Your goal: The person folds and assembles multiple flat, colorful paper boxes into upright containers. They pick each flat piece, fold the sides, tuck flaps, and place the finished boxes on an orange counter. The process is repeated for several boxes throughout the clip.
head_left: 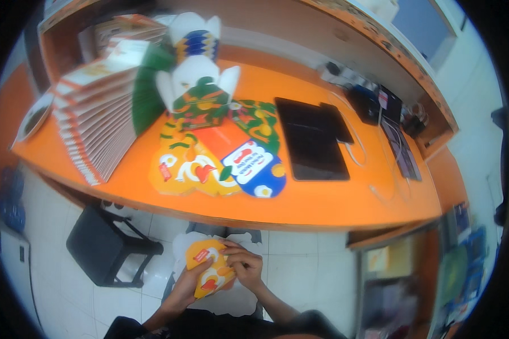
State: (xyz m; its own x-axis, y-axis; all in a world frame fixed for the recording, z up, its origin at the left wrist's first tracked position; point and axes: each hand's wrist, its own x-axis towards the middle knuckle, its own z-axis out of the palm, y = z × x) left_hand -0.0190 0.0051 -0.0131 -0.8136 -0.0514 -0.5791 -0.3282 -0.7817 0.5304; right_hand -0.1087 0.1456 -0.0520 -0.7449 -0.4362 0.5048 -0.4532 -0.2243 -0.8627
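Note:
Over my lap, my left hand is closed around a yellow-orange printed cardboard box, its thumb lying across the printed face. The box is partly folded and shows egg and red shapes. On its right side, the curled fingers of my right hand grip its upper edge. Below both hands, a white die-cut cardboard sheet lies across my lap. Flat printed blanks lie on the desk in front: a yellow one, a blue one and a green one.
A green open-flapped box stands on the orange desk, with a blue-and-yellow box behind. Fanned printed stacks lean at left. A black tablet, a phone and white cables lie right. A black stool stands below left.

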